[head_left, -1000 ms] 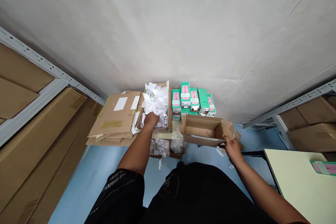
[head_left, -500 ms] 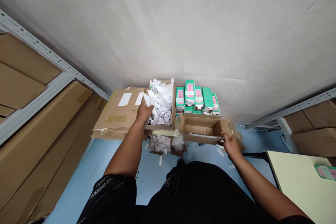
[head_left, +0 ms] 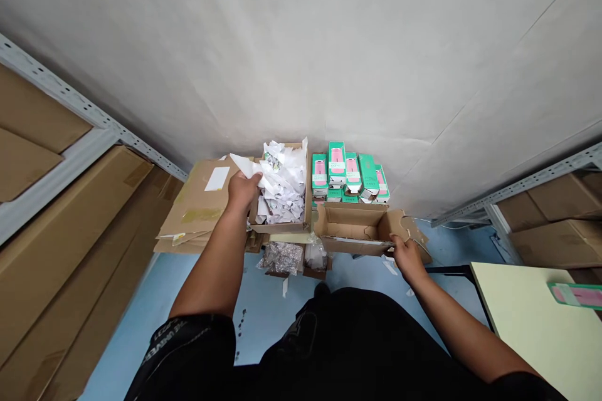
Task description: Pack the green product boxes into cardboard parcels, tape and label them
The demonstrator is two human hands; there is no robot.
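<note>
My left hand (head_left: 243, 189) is closed on a piece of white paper (head_left: 244, 166) at the left side of a cardboard box (head_left: 308, 194). That box is heaped with crumpled white paper (head_left: 286, 185). To the right, my right hand (head_left: 407, 258) grips the near right corner of an open cardboard carton (head_left: 355, 244). Nothing shows inside the carton. Behind it stand several green boxes with pink fronts (head_left: 337, 164), stacked against the wall.
Flattened cardboard (head_left: 195, 191) lies left of the paper box. Below are boxes with bubble wrap (head_left: 282, 257) and clear plastic (head_left: 315, 256). Shelves with large cartons (head_left: 70, 263) flank both sides. A pale table (head_left: 531, 319) at lower right bears a green and pink box (head_left: 577, 295).
My left hand has moved left, drawing the paper outward from the heap. My right hand keeps its hold on the carton. The whole view has shifted slightly.
</note>
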